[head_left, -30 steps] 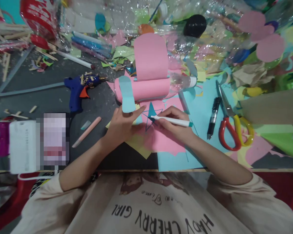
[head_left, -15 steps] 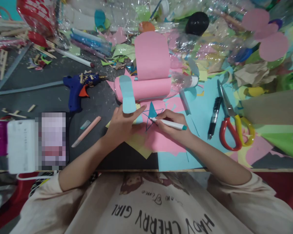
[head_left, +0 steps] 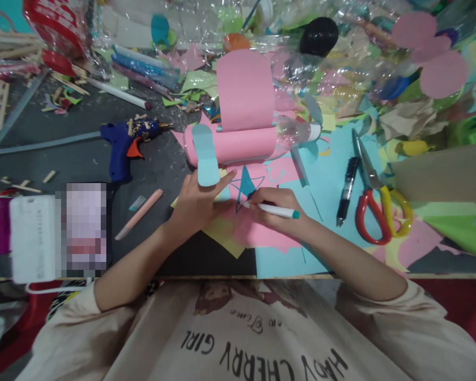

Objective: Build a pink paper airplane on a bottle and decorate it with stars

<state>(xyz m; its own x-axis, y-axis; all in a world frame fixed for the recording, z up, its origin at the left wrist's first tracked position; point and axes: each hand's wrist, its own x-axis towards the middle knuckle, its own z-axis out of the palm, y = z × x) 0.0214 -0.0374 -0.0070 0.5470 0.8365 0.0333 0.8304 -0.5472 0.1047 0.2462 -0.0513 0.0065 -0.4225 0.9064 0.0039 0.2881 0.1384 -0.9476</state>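
The right hand (head_left: 281, 210) is closed around a white marker (head_left: 273, 210), with the teal cap end pointing away from the star (head_left: 246, 185) and the tip on the pink sheet (head_left: 262, 233). Over the last second the tip has slid from the star's middle down to its lower left point, and the hand has drawn back with it toward the person. So the stroke now runs along the star's lower side, not its centre. The left hand (head_left: 198, 203) has hardly moved. It lies flat and open just left of the star, pressing the sheet down, with the forefinger stretched toward the star's upper left arm. Just beyond the star lies a pink-wrapped bottle (head_left: 238, 144). A black pen (head_left: 347, 190) and scissors (head_left: 375, 203) lie well to the star's right, and a blue glue gun (head_left: 122, 145) well to its left, none of them touched.
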